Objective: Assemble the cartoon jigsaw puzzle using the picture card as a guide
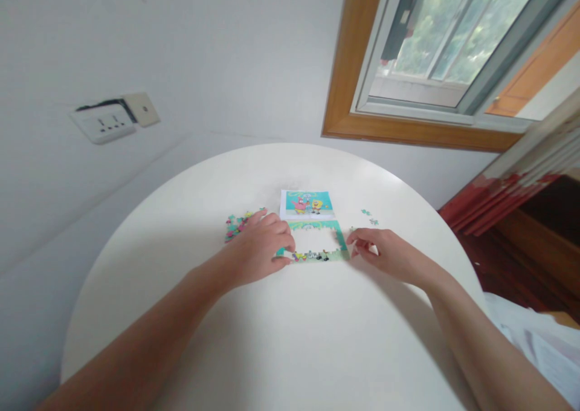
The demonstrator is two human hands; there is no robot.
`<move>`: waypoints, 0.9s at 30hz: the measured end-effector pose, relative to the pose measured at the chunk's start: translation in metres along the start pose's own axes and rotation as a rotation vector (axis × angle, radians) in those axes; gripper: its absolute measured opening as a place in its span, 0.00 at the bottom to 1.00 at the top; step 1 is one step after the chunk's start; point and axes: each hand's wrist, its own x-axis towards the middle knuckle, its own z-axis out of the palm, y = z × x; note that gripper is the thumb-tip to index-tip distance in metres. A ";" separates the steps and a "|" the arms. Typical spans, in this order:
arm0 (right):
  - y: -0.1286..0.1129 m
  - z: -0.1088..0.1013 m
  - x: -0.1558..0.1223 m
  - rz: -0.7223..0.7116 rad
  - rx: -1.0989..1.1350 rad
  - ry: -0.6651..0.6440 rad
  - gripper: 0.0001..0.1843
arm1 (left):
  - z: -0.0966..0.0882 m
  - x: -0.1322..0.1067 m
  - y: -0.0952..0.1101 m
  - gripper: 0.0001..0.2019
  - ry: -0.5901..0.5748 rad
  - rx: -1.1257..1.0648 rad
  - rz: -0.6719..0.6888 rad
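A partly assembled jigsaw puzzle [339, 239] lies flat on the white table, its teal and cartoon-printed border framing a bare white middle. My left hand [260, 246] rests over its left edge, thumb and index finger apart around the lower left corner. Part of that edge is hidden beneath the hand. At the right edge, my right hand [385, 252] touches or nearly touches the border with bent fingers, thumb and index tip apart. I see nothing held in either hand. Behind the puzzle lies a reference picture [307, 203] with pink and yellow cartoon figures on teal.
A heap of loose puzzle pieces [233, 226] lies left of my left hand. A few more pieces [366, 212] are at the right. The round white table [290, 350] meets a wall with a socket [104, 124] and a wood-framed window [338, 106].
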 end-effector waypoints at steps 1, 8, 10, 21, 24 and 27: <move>-0.001 0.001 0.001 0.008 -0.008 -0.002 0.14 | 0.000 0.000 0.001 0.04 -0.006 -0.001 -0.006; -0.006 0.003 0.004 0.029 -0.036 -0.014 0.13 | -0.002 0.002 0.002 0.04 -0.018 -0.005 -0.018; -0.008 0.003 0.003 0.029 -0.036 -0.006 0.13 | -0.002 0.001 0.003 0.04 -0.019 -0.009 -0.020; 0.074 0.002 0.023 0.303 -0.128 0.536 0.18 | -0.001 0.002 -0.014 0.06 0.100 0.001 0.010; 0.098 0.008 0.033 0.343 -0.281 0.590 0.17 | 0.000 0.002 -0.020 0.07 0.078 -0.035 0.012; 0.101 0.013 0.038 0.393 -0.361 0.577 0.16 | 0.001 0.003 -0.022 0.09 0.072 -0.051 0.002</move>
